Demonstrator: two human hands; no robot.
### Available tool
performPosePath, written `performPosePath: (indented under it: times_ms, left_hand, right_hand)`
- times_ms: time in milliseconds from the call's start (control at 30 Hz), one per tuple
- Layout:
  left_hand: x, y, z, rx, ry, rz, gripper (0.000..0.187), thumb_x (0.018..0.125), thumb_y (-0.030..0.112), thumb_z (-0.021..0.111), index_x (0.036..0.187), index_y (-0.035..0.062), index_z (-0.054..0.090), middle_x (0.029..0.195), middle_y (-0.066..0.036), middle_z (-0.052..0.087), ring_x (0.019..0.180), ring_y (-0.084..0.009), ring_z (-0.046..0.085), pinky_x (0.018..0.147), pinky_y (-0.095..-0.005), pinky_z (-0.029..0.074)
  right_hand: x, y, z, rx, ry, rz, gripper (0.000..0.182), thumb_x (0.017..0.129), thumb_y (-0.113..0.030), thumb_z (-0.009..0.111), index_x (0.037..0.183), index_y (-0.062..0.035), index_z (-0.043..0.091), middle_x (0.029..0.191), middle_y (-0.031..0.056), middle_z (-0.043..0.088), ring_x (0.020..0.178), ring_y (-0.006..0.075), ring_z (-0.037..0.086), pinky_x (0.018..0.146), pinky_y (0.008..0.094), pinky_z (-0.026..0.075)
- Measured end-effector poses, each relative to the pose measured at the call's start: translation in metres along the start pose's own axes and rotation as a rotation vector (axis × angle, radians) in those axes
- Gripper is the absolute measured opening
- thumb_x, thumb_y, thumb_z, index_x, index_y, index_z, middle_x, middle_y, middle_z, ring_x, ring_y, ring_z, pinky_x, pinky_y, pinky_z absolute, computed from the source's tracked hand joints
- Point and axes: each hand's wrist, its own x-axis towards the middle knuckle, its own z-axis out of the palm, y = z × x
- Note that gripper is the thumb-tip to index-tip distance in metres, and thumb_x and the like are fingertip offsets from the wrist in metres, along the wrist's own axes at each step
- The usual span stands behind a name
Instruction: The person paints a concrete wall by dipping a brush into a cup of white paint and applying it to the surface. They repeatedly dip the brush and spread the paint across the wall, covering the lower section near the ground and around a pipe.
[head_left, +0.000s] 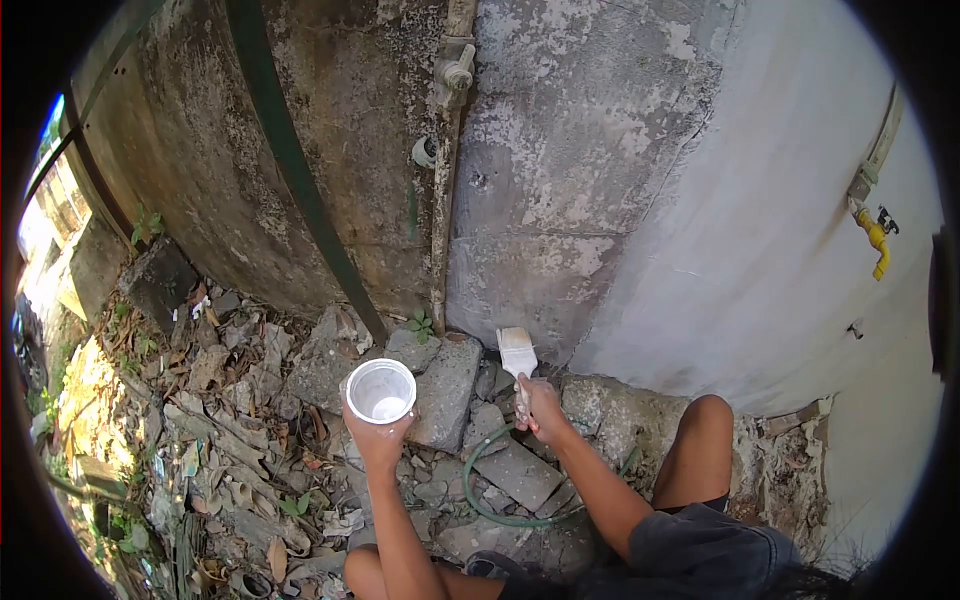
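Note:
My left hand (378,437) is wrapped round a white plastic cup (382,391) whose open top faces me, with a little white liquid at its bottom. My right hand (541,408) grips the handle of a paintbrush (517,352). The brush's pale bristles point up, close to the foot of the wall (560,180). That stretch of wall is grey and patchy, while the part (730,260) to its right is coated whitish. Between the two hands there is a gap over the stones.
A vertical pipe with a valve (456,75) runs down the wall, beside a slanting green metal bar (290,160). At right is a yellow tap (876,240). Broken concrete (520,474), dry leaves and a green hose (470,488) lie on the ground.

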Motion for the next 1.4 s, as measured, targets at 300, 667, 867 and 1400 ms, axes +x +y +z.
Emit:
performPosePath:
  times_ms: [300, 667, 867, 1400]
  left_hand:
    - [-0.001, 0.01, 0.004, -0.022, -0.021, 0.004, 0.096, 0.049, 0.008, 0.083, 0.131, -0.0024, 0.035, 0.12, -0.013, 0.052, 0.112, -0.0251, 0.053, 0.1, -0.0361, 0.039]
    - [0.002, 0.005, 0.0, -0.016, 0.002, 0.017, 0.095, 0.05, 0.007, 0.083, 0.131, -0.0023, 0.035, 0.121, -0.013, 0.051, 0.113, -0.0251, 0.052, 0.101, -0.0361, 0.038]
    - [0.006, 0.008, 0.003, -0.019, -0.035, 0.029, 0.093, 0.051, 0.006, 0.082, 0.131, -0.0019, 0.035, 0.121, -0.013, 0.052, 0.113, -0.0248, 0.052, 0.101, -0.0361, 0.038]
    - [0.0, 0.025, 0.016, -0.062, -0.056, 0.065, 0.083, 0.052, 0.003, 0.081, 0.124, 0.0007, 0.041, 0.115, -0.011, 0.055, 0.107, -0.0228, 0.055, 0.096, -0.0346, 0.041]
  right_hand:
    - [0.023, -0.029, 0.021, 0.147, -0.015, -0.019, 0.03, 0.097, -0.032, 0.046, 0.078, -0.0077, 0.048, 0.051, 0.0014, 0.042, 0.033, 0.0133, 0.034, 0.034, 0.0307, 0.033]
    - [0.016, 0.043, -0.061, -0.039, 0.238, 0.107, 0.03, 0.096, -0.031, 0.048, 0.079, -0.0065, 0.048, 0.05, 0.0009, 0.042, 0.033, 0.0129, 0.037, 0.032, 0.0314, 0.036]
    - [-0.001, -0.045, -0.03, 0.1, 0.099, -0.02, 0.031, 0.096, -0.032, 0.049, 0.079, -0.0058, 0.048, 0.05, 0.001, 0.04, 0.033, 0.0128, 0.038, 0.032, 0.0302, 0.035]
    - [0.053, 0.04, 0.02, -0.139, 0.233, -0.044, 0.036, 0.094, -0.036, 0.047, 0.083, -0.003, 0.049, 0.056, 0.0055, 0.046, 0.036, 0.0161, 0.046, 0.031, 0.0301, 0.039]
